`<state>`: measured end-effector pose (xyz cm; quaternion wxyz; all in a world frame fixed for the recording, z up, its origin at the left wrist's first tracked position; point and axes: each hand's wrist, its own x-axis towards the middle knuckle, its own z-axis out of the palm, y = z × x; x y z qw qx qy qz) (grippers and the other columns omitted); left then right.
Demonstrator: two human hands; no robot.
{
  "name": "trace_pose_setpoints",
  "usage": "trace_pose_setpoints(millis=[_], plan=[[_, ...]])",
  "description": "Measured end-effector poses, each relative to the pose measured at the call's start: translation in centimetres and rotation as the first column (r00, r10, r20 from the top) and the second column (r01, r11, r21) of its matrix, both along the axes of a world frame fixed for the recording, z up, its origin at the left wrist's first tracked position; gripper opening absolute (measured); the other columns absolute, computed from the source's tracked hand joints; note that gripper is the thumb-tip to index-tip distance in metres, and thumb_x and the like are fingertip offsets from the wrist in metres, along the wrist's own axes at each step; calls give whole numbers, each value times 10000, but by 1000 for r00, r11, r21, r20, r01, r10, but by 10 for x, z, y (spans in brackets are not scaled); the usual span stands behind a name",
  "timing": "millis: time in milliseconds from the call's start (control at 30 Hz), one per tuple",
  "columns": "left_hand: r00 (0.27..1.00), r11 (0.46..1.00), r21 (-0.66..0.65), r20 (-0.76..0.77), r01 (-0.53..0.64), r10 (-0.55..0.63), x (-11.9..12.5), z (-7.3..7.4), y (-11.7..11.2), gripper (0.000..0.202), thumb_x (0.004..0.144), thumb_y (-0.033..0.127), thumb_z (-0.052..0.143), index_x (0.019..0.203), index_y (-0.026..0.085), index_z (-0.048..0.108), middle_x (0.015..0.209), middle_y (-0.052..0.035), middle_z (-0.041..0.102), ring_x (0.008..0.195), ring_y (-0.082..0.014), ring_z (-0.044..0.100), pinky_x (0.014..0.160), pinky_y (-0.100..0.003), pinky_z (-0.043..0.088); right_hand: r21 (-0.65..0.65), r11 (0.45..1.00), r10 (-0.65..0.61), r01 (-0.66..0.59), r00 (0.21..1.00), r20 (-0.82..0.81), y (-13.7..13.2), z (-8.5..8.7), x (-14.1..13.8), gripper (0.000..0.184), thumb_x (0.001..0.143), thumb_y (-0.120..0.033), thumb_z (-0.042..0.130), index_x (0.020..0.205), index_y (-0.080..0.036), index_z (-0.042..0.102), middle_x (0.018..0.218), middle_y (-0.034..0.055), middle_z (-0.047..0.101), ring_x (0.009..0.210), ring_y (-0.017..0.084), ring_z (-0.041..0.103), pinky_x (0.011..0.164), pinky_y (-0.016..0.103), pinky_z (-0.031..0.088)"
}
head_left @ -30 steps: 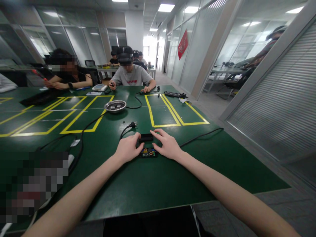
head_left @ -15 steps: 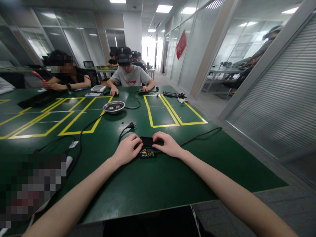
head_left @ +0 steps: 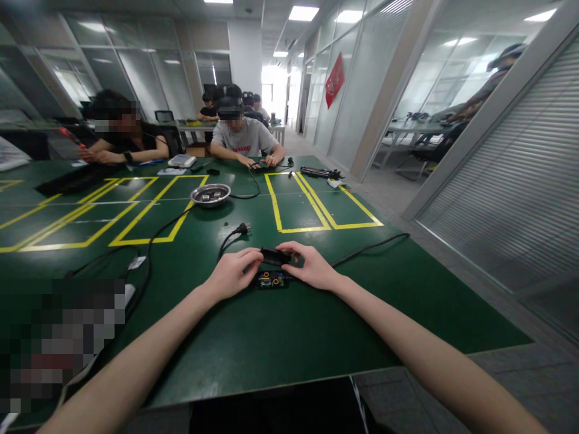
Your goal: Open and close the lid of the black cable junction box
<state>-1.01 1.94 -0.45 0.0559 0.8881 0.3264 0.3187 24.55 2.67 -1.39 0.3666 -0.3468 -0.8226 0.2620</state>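
On the green table (head_left: 280, 337), my left hand (head_left: 233, 274) and my right hand (head_left: 310, 268) meet over a small black cover (head_left: 274, 256). Both hands pinch this cover by its ends, lifted slightly off the surface. Just under it lies an open black case with a circuit board (head_left: 271, 280) showing orange and green parts. My left fingers curl beside that board. A black cord with a plug (head_left: 242, 229) lies just beyond my left hand.
A metal bowl (head_left: 210, 194) with small parts stands further back. Yellow tape rectangles (head_left: 316, 205) mark the table. Black cables (head_left: 149, 241) run left and right. Two people sit at the far end, handling small items. The table's edge (head_left: 452, 265) drops off at right.
My hands closed in from flat beside the black cover to pinching it, and the cover has come up a little above the circuit board.
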Motion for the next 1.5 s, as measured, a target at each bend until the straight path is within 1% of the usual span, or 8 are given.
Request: trace_pose_setpoints(millis=[133, 333, 433, 533, 767, 933, 1300, 1500], plan=[[997, 993, -99, 45, -59, 64, 0, -7, 1, 138, 931, 214, 551, 1063, 206, 592, 781, 3, 700, 609, -139, 647, 592, -237, 492, -68, 996, 60, -60, 998, -3, 1, -2, 0, 335, 837, -153, 656, 1169, -178, 696, 1072, 66, 747, 883, 188, 669, 780, 328, 537], [998, 977, -212, 61, -13, 27, 1, -4, -1, 379, 832, 182, 570, 1209, 219, 548, 966, -17, 729, 647, -130, 634, 639, -250, 506, -103, 986, 129, -132, 991, -30, -2, 2, 0, 255, 878, -224, 647, 1110, -162, 734, 1041, 76, 755, 874, 189, 676, 792, 328, 544], [1000, 979, -204, 7, 5, -3, 1, 1, -3, 263, 819, 184, 546, 1071, 208, 617, 859, -5, 693, 634, -136, 602, 636, -256, 476, -126, 978, 164, -165, 986, -19, -3, 5, 1, 266, 904, -303, 665, 1121, -170, 742, 1044, 72, 763, 869, 189, 677, 784, 320, 537], [999, 976, -216, -29, 28, -35, 0, 5, -5, 182, 788, 209, 564, 961, 201, 620, 768, 11, 636, 637, -145, 580, 625, -256, 449, -139, 974, 179, -181, 983, -28, -2, 5, 2, 259, 926, -346, 653, 1084, -167, 755, 1036, 73, 762, 869, 187, 678, 765, 308, 528], [993, 971, -230, -79, 71, -92, 4, 7, -8, 391, 695, 393, 803, 966, 214, 584, 843, 17, 621, 706, -162, 588, 633, -260, 432, -70, 979, 197, -194, 979, 45, -3, 6, 4, 304, 822, -325, 772, 1097, -195, 757, 1019, 65, 756, 891, 199, 674, 787, 321, 529], [996, 974, -223, -68, 45, -62, 5, 3, -7, 371, 705, 362, 836, 945, 223, 588, 829, 31, 622, 702, -154, 591, 629, -252, 427, -5, 967, 256, -256, 966, 36, -4, 8, 4, 295, 798, -278, 796, 1078, -195, 752, 1032, 71, 754, 957, 217, 677, 862, 355, 538], [991, 986, -157, -116, 54, -72, 3, 4, -6, 320, 755, 405, 803, 925, 213, 611, 819, 11, 660, 711, -162, 630, 636, -253, 442, 71, 962, 256, -262, 963, 83, -6, 5, -3, 301, 809, -256, 796, 1101, -214, 738, 1063, 73, 737, 1001, 223, 665, 913, 382, 533], [990, 986, -167, -135, 19, -42, 2, 7, -5, 271, 882, 463, 678, 900, 198, 624, 763, -7, 667, 661, -168, 622, 614, -264, 423, 73, 968, 225, -242, 956, 187, -6, 6, -2, 464, 762, -260, 835, 1195, -197, 681, 1097, 89, 715, 1015, 242, 652, 903, 393, 534]])
